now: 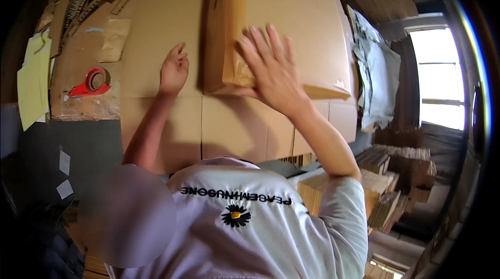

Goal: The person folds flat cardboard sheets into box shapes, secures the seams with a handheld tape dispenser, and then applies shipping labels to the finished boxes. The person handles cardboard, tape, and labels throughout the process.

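Carton, cut off above, is partly hidden by the right hand.

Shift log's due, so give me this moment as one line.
right hand: spread on carton | left hand: empty, over cardboard sheet | red tape dispenser: left of both hands

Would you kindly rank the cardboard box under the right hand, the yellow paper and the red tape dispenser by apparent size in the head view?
1. Cardboard box, under the right hand
2. Yellow paper, far left
3. Red tape dispenser
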`<state>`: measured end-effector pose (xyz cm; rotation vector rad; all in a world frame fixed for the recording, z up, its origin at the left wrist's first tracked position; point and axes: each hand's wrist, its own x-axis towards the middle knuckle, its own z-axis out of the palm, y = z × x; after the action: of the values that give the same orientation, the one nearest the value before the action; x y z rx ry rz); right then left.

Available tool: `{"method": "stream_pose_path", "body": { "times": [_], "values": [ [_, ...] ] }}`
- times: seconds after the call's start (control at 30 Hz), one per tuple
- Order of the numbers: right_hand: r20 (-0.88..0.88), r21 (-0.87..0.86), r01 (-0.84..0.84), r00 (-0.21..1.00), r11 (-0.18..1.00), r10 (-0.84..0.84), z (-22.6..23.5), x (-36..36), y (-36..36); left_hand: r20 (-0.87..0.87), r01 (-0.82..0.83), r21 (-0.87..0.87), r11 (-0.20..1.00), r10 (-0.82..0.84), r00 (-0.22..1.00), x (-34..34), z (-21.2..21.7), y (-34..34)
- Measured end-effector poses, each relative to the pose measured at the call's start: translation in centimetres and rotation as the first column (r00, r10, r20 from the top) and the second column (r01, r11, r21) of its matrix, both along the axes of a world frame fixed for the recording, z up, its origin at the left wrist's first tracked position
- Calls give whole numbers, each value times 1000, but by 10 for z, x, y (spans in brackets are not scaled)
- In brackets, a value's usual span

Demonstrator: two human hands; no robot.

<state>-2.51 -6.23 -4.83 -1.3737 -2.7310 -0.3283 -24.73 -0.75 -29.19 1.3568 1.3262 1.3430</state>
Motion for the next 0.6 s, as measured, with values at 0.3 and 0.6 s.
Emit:
{"method": "stream_pose_path", "body": {
  "times": [0.3,0.6],
  "values": [
    [205,-47,129,972,991,-117,28,268,-7,103,-48,-103,993,59,993,-16,20,127],
    [-34,-137,-11,999,991,6,17,275,13,-204,-240,-224,945,195,959,18,165,422]
  ]
}}
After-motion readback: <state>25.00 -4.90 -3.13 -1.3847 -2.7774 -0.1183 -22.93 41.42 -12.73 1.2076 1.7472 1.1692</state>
